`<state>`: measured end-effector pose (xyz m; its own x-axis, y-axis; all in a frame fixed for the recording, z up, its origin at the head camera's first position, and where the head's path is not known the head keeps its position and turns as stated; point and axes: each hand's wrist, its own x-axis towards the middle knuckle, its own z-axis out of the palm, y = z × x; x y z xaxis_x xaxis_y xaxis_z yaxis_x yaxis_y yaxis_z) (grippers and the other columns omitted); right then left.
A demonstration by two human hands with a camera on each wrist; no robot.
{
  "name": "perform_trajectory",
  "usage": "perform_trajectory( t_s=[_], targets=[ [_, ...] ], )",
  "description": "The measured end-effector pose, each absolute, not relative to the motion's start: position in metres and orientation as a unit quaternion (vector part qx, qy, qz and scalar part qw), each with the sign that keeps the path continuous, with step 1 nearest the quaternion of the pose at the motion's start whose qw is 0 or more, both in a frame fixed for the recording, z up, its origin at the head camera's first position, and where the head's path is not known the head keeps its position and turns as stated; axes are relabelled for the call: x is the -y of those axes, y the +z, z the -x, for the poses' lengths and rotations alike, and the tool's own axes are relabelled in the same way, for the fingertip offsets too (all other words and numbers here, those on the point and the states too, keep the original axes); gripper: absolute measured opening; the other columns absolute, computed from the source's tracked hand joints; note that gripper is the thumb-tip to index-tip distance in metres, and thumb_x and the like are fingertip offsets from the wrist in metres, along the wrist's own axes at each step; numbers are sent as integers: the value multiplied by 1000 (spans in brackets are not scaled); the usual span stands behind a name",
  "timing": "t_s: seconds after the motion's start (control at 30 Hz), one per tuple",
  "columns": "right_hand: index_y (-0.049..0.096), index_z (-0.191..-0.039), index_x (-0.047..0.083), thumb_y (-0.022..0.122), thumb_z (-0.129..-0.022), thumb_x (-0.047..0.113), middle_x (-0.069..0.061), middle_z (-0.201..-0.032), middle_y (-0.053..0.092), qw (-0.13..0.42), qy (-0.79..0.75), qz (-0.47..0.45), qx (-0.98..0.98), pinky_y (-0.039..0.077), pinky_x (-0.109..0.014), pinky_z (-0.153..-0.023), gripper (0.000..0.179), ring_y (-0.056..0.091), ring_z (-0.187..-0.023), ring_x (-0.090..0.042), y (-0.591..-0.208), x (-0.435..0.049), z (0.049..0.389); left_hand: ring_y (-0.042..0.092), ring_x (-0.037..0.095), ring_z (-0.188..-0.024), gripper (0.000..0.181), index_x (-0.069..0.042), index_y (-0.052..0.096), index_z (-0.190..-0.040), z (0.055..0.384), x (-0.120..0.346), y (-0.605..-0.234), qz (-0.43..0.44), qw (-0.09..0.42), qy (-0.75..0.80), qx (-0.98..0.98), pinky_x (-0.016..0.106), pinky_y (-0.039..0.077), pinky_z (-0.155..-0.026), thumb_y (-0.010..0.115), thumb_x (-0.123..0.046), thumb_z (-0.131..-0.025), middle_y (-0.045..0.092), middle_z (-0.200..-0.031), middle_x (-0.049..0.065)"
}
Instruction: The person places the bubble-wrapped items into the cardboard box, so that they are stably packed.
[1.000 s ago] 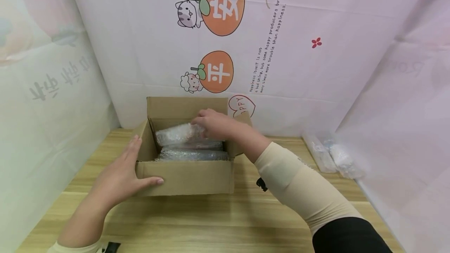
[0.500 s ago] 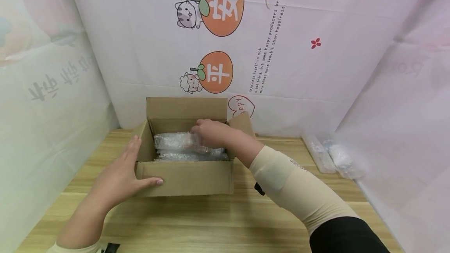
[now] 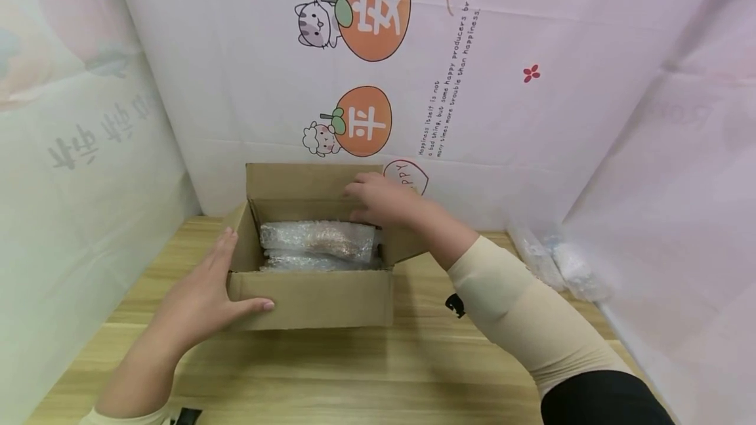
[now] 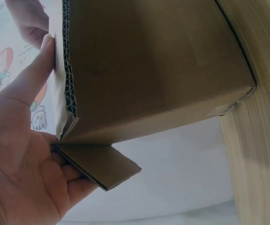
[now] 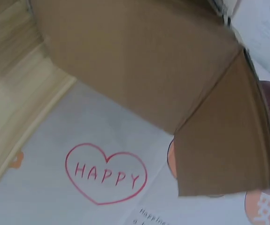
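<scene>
one cardboard box [image 3: 313, 300], apparently two bubble-wrapped packs [image 3: 295, 236] inside, left hand [image 3: 203, 290] gripping box, right hand [image 3: 386, 201] loose

A brown rectangular cardboard box [image 3: 313, 299] is standing open on a wood-grain table [image 3: 331, 379], clear bubble-wrapped packages [image 3: 295, 236] lying inside.

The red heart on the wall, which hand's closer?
Right. The right hand is by the back right of the box, near the heart; the left hand, farther, holds its front left corner.

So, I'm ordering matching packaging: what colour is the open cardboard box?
Light brown; the cardboard box shows best in the head view.
</scene>
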<state>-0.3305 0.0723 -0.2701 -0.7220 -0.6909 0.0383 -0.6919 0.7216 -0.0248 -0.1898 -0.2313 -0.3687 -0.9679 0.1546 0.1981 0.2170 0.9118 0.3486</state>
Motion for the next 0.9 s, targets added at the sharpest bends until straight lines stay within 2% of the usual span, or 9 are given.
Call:
perform_trajectory(
  t_s=[0.23,0.43,0.7,0.9],
  targets=[
    [59,-134,14,68,-94,25,-6,-132,57,44,84,-357,929,43,-40,-107,43,51,-124,-23,-267,-101,331,26,50,-142,134,-10,-5,-158,190,232,-370,89,79,-179,977,71,34,-102,58,-87,-67,-2,-165,12],
    [60,-133,12,68,-94,22,-8,-132,57,88,120,-338,929,46,-42,-103,42,52,-121,-26,-260,-129,329,25,50,-142,134,-10,-4,-158,190,232,-369,92,77,-179,977,70,32,-104,58,-86,-68,-2,-165,13],
    [48,-144,17,66,-95,29,-8,-143,47,103,151,-284,941,43,-50,-106,54,48,-130,-28,-254,-169,327,26,51,-142,134,-10,-5,-158,189,230,-367,92,76,-185,975,71,33,-102,59,-86,-68,-2,-165,13],
    [38,-151,21,63,-96,33,-8,-152,39,93,173,-232,953,43,-56,-105,61,47,-133,-29,-259,-201,328,25,51,-142,134,-10,-5,-158,189,229,-367,94,81,-187,974,71,31,-104,59,-85,-68,-2,-165,12]
  ],
)
